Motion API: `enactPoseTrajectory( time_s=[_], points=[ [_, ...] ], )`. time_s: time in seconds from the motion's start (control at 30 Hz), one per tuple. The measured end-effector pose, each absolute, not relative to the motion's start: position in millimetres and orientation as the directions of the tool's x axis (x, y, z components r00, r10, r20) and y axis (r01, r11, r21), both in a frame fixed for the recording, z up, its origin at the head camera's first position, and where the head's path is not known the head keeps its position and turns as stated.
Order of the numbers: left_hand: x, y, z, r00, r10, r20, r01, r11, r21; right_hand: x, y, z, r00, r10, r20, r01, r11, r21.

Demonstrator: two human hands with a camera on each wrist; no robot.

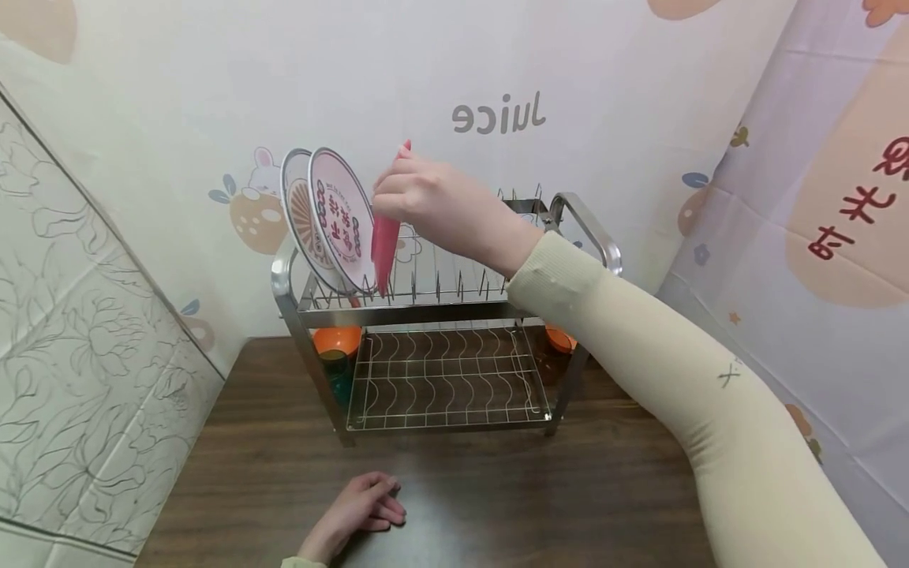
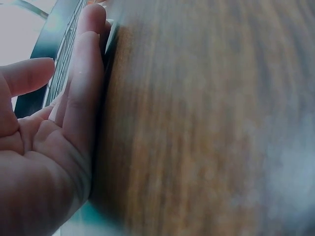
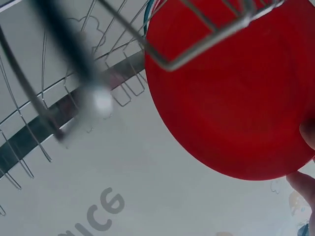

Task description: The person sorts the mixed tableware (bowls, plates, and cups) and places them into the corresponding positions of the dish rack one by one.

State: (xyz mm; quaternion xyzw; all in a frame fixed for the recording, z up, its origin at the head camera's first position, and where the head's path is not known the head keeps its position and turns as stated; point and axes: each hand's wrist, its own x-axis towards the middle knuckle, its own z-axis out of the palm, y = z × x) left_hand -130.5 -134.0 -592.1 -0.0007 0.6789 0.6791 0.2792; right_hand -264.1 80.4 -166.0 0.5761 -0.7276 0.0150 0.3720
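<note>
My right hand (image 1: 443, 203) pinches a red plate (image 1: 384, 251) near its upper edge, and the plate stands nearly edge-on at the left part of a metal dish rack's upper tier (image 1: 426, 315). In the right wrist view the red plate (image 3: 221, 103) shows its round face, with fingertips at its rim and rack wires crossing in front. To its left, two patterned round plates (image 1: 342, 213) lean upright in the slots. My left hand (image 1: 365, 505) rests on the wooden table in front of the rack, its fingers (image 2: 81, 93) loosely extended and holding nothing.
The rack's lower tier (image 1: 447, 379) has wavy wires. An orange bowl (image 1: 337, 339) and a dark green cup (image 1: 337, 371) sit at its left side, and another orange item (image 1: 559, 339) at its right. A printed cloth wall (image 1: 604, 71) stands behind.
</note>
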Motion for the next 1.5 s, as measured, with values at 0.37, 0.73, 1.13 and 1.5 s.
enactPoseTrajectory(
  time_s=[0.37,0.73,1.13,1.5],
  points=[
    [-131,-135,-592,-0.848,0.377,-0.373,-0.375,0.070,0.924,-273,77,-156,-0.244,-0.872,0.425,-0.888,0.377,0.263],
    [-131,-136,-590,-0.847,0.376,-0.375,-0.373,0.081,0.924,-276,73,-153,-0.299,-0.898,0.321,-0.893,0.383,0.238],
    [-129,-134,-588,-0.849,0.374,-0.374,-0.373,0.077,0.925,-268,61,-157,-0.212,-0.939,0.273,-0.879,0.305,0.368],
    [-129,-134,-586,-0.846,0.376,-0.378,-0.375,0.084,0.923,-268,55,-164,-0.218,-0.940,0.261,-0.901,0.297,0.317]
  ],
)
